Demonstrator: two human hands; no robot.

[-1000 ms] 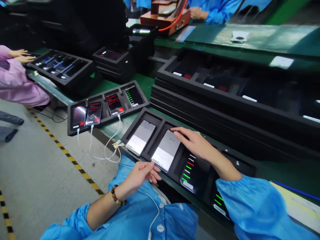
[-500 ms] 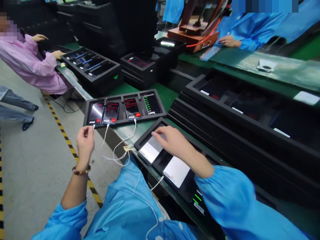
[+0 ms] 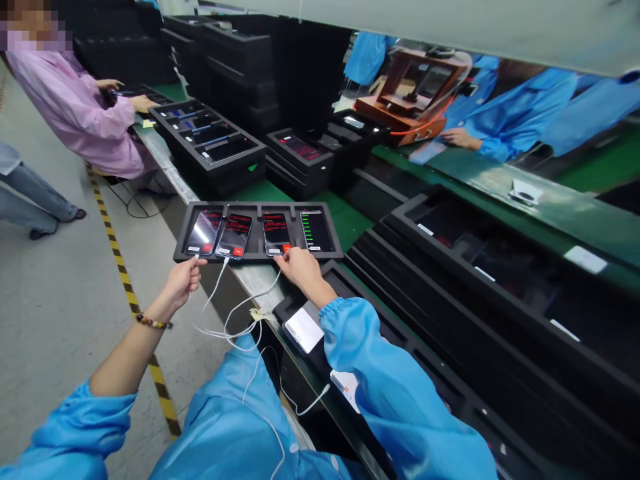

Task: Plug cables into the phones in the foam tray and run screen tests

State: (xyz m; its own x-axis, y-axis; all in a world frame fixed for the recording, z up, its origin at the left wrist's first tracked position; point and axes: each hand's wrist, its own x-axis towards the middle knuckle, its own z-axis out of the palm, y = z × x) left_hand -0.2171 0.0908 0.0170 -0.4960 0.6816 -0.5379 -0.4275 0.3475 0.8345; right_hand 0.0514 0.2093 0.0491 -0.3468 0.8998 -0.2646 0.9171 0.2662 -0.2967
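A black foam tray (image 3: 255,210) holds several phones in its slots along the table edge. My left hand (image 3: 183,285) is closed on the white cable plug at the lower end of the leftmost phone (image 3: 203,233), which shows red text. My right hand (image 3: 303,270) pinches the white charging cable (image 3: 265,291) at the bottom of the third phone (image 3: 276,230). Between them, the second phone (image 3: 236,233) has a white cable plugged in. The rightmost phone (image 3: 317,232) shows green bars and no cable. Whether each plug is fully seated is hidden by my fingers.
Beside my right sleeve, a second foam tray (image 3: 337,273) holds phones with white screens (image 3: 304,329). Black trays (image 3: 400,230) are stacked at the right. A co-worker in pink (image 3: 85,117) sits at the far left. A loose cable end (image 3: 320,395) hangs by the table edge.
My right hand has moved from above the nearer tray to the third phone's cable. My left hand has shifted up to the leftmost phone's lower edge. The view has tilted up.
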